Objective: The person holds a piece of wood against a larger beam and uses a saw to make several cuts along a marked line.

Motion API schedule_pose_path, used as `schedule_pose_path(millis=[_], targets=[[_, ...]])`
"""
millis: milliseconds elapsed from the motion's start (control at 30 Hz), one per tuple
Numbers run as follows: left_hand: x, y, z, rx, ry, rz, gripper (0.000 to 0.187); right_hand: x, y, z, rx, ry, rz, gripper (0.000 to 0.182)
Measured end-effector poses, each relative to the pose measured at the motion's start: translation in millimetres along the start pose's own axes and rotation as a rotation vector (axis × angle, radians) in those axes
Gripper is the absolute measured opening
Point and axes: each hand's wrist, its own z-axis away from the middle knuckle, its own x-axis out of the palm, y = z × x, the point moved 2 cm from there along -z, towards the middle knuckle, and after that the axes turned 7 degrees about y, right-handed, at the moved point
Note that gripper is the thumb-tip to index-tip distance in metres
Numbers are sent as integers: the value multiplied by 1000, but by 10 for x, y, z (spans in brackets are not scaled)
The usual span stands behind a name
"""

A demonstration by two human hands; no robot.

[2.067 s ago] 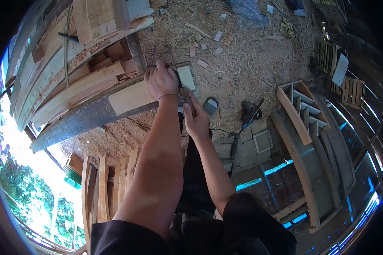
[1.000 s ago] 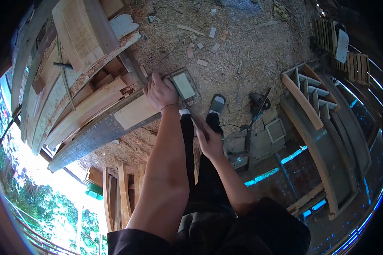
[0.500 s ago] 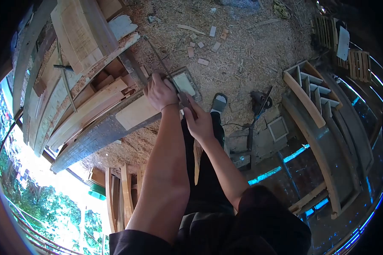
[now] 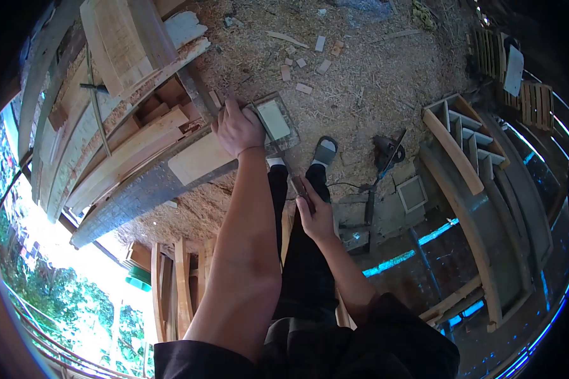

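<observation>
A long thin saw-like tool (image 4: 274,138) runs diagonally across the end of the workbench (image 4: 133,196), beside a pale rectangular panel (image 4: 274,120). Its brown handle (image 4: 302,189) is in my right hand (image 4: 315,215), fingers wrapped round it, beyond the bench's near edge. My left hand (image 4: 241,129) presses down on the bench top next to the blade, fingers bent and together; what lies under them is hidden. A pale board (image 4: 201,159) lies flat on the bench, left of my left wrist.
Stacked boards (image 4: 123,47) and curved planks fill the upper left. Small wood offcuts (image 4: 303,88) lie on the shaving-covered floor. A power tool (image 4: 385,151), a small square frame (image 4: 412,192) and a divided wooden frame (image 4: 466,132) are at the right.
My right hand has drawn back toward my body and a little to the right with the handle, so more of the blade shows between my hands. My left hand stays nearly in place.
</observation>
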Motion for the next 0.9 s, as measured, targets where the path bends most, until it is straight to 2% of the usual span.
schedule_pose_path(millis=[167, 233, 500, 567, 600, 667, 733, 767, 833, 867, 900], targets=[[17, -2, -9, 16, 61, 15, 17, -243, -93, 5, -102, -7, -91, 51], [36, -13, -11, -8, 59, 35, 14, -276, -180, 52, -53, -22, -109, 50], [77, -63, 8, -35, 66, 17, 16, -390, -500, 283, -87, -39, -166, 54], [63, -54, 13, -49, 75, 38, 17, -484, -462, 433, -145, 41, -304, 54], [65, -48, 12, -46, 105, 46, 18, -552, -490, 508, -64, 29, -380, 54], [19, -44, 17, -41, 153, 59, 19, -639, -433, 541, -69, 66, -387, 55], [-64, -33, 15, -41, 64, 107, 23, -731, -370, 551, -30, 97, -398, 58], [-137, -44, 25, -41, 85, 106, 23, -780, -324, 552, -48, 87, -404, 58], [-241, -100, 58, 116, 95, 167, 38, -852, -304, 570, -61, 102, -411, 58], [-350, -185, 135, 118, 102, 163, 38, -908, -346, 610, -62, 92, -413, 58], [-499, -245, 223, 307, 104, 184, 51, -946, -358, 606, -74, 85, -416, 58]])
